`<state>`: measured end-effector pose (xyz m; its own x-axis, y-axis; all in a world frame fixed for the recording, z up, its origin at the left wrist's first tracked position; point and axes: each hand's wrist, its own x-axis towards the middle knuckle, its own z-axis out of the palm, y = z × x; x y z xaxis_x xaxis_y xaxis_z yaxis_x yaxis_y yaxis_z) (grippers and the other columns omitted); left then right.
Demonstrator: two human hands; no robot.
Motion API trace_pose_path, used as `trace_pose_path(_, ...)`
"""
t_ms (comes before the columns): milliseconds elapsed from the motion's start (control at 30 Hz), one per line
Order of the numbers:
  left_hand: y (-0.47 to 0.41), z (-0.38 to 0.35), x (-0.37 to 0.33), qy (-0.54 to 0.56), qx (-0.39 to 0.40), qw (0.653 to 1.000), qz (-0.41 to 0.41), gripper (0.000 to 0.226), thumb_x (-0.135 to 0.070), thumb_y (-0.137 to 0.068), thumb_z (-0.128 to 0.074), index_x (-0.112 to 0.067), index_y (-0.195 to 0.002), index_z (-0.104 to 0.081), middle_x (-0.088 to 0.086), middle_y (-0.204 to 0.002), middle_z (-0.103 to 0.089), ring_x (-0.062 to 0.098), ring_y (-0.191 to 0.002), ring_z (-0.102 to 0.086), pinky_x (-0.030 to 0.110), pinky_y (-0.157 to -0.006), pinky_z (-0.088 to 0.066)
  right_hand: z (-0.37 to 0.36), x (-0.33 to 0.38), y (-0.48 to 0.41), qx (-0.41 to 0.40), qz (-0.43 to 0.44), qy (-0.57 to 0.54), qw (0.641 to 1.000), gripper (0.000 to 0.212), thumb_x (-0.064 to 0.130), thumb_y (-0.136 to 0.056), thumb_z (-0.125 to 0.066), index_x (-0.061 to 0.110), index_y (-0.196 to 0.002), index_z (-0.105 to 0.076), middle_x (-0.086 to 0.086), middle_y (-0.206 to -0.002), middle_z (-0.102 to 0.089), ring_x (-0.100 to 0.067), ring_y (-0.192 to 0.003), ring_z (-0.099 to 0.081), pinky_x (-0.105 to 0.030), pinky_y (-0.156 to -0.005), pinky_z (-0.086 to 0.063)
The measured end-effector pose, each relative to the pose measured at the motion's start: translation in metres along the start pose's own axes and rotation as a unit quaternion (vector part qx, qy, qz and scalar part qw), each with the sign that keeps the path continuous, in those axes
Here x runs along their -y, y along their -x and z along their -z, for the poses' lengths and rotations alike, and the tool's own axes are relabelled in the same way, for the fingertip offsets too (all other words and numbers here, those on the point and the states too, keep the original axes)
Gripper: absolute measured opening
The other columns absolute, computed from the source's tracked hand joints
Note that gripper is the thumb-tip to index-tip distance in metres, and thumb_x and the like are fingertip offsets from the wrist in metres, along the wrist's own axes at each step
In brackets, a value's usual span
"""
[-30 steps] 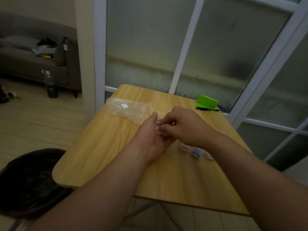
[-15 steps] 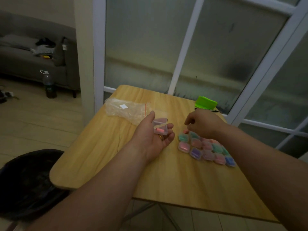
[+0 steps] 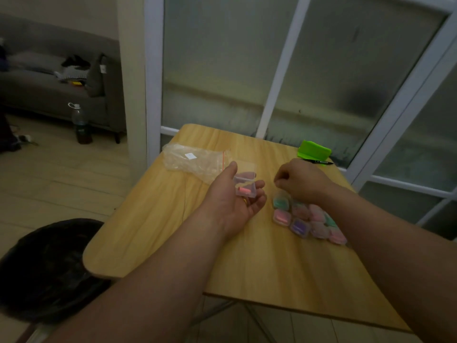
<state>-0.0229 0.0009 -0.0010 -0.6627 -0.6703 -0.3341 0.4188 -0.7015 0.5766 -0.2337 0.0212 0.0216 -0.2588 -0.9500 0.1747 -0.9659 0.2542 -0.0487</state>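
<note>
While your left hand cups the open earplug case, your right hand hangs just right of it. It's curled, and I can't tell whether it holds anything.

Dim indoor light, muddy colours, soft grainy detail, wide-angle bending at edges

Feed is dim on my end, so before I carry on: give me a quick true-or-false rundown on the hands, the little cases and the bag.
1. The left hand holds a small clear case, lid open, with a pink piece inside. True.
2. The right hand lies flat on the table. False: its fingers are curled, above the coloured cases.
3. The plastic bag lies on the table beyond the left hand. True.
4. The green object sits inside the plastic bag. False: it lies at the table's far right corner, by a black pen.
</note>
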Motion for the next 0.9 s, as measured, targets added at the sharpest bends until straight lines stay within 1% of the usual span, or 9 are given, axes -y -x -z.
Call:
trace_pose_path(100,0.000,0.001,0.000,-0.003,0.004,1.000,0.000,0.056,-0.055,-0.107,-0.044,-0.006,-0.129,-0.059,0.016,-0.098,-0.067,0.022,-0.069,-0.060,0.034,-0.064,-0.055,0.015,0.018,0.010,-0.093,-0.002,-0.126,0.988,0.008,0.021,-0.096,-0.074,0.019,-0.100,-0.080,0.004,-0.099,-0.077,-0.014,-0.093,-0.068,-0.033,-0.084,-0.053)
trace_pose_path(200,0.002,-0.001,0.001,-0.002,0.012,1.000,-0.001,0.056,-0.055,-0.107,-0.043,-0.007,-0.132,-0.058,0.015,-0.097,-0.066,0.021,-0.071,-0.060,0.033,-0.067,-0.055,0.024,0.047,0.031,-0.156,0.021,-0.212,0.964,0.005,0.023,-0.096,-0.074,0.023,-0.099,-0.079,0.011,-0.094,-0.075,-0.005,-0.088,-0.067,-0.028,-0.080,-0.052)
trace_pose_path(367,0.001,-0.003,0.007,0.012,0.048,0.999,0.009,0.061,-0.055,-0.108,-0.040,-0.010,-0.147,-0.055,0.007,-0.107,-0.064,0.013,-0.077,-0.056,0.034,-0.087,-0.057,0.014,0.077,0.056,-0.130,0.058,-0.213,0.967,0.005,0.029,-0.095,-0.072,0.031,-0.098,-0.076,0.012,-0.096,-0.066,-0.004,-0.088,-0.062,-0.033,-0.079,-0.053)
trace_pose_path(500,0.006,-0.006,0.009,0.002,0.054,0.998,0.015,0.059,-0.054,-0.110,-0.035,-0.011,-0.136,-0.065,0.008,-0.099,-0.076,0.018,-0.087,-0.074,0.041,-0.106,-0.053,0.009,0.079,0.061,-0.114,0.050,-0.213,0.969,0.008,0.030,-0.095,-0.073,0.033,-0.099,-0.079,0.009,-0.097,-0.057,-0.003,-0.088,-0.057,-0.028,-0.074,-0.045)
trace_pose_path(567,0.008,-0.006,0.009,-0.001,0.050,0.999,0.014,0.059,-0.054,-0.110,-0.034,-0.010,-0.133,-0.067,0.010,-0.106,-0.077,0.020,-0.100,-0.075,0.042,-0.110,-0.050,0.008,0.079,0.063,-0.109,0.053,-0.212,0.970,0.009,0.032,-0.094,-0.074,0.033,-0.100,-0.080,0.009,-0.095,-0.056,-0.003,-0.087,-0.056,-0.027,-0.073,-0.044)
trace_pose_path(633,0.010,-0.005,0.008,-0.001,0.054,0.998,0.014,0.060,-0.053,-0.110,-0.034,-0.008,-0.134,-0.066,0.012,-0.114,-0.076,0.023,-0.108,-0.074,0.042,-0.106,-0.053,0.008,0.078,0.063,-0.107,0.052,-0.218,0.969,0.010,0.034,-0.094,-0.074,0.034,-0.102,-0.081,0.009,-0.095,-0.056,-0.003,-0.087,-0.057,-0.026,-0.073,-0.043)
trace_pose_path(767,0.011,-0.006,0.007,-0.005,0.053,0.999,0.010,0.059,-0.053,-0.109,-0.039,-0.007,-0.138,-0.062,0.011,-0.097,-0.069,0.017,-0.071,-0.067,0.035,-0.085,-0.056,0.016,0.068,0.063,-0.147,0.044,-0.265,0.952,0.013,0.030,-0.098,-0.070,0.031,-0.107,-0.079,0.010,-0.100,-0.066,-0.001,-0.091,-0.061,-0.024,-0.079,-0.047)
trace_pose_path(833,0.011,-0.007,0.007,-0.014,0.036,0.999,0.007,0.056,-0.052,-0.108,-0.042,-0.006,-0.133,-0.060,0.014,-0.096,-0.067,0.020,-0.070,-0.062,0.034,-0.073,-0.054,0.022,0.061,0.061,-0.190,0.010,-0.307,0.932,0.015,0.025,-0.101,-0.067,0.025,-0.113,-0.077,0.008,-0.106,-0.071,-0.005,-0.099,-0.064,-0.032,-0.090,-0.054)
trace_pose_path(900,0.011,-0.007,0.006,-0.022,0.028,0.999,0.013,0.055,-0.052,-0.106,-0.044,-0.005,-0.129,-0.061,0.017,-0.098,-0.066,0.022,-0.071,-0.061,0.034,-0.070,-0.054,0.026,0.057,0.060,-0.185,-0.019,-0.331,0.925,0.024,0.027,-0.104,-0.064,0.023,-0.126,-0.073,0.005,-0.118,-0.071,-0.008,-0.107,-0.064,-0.036,-0.099,-0.054)
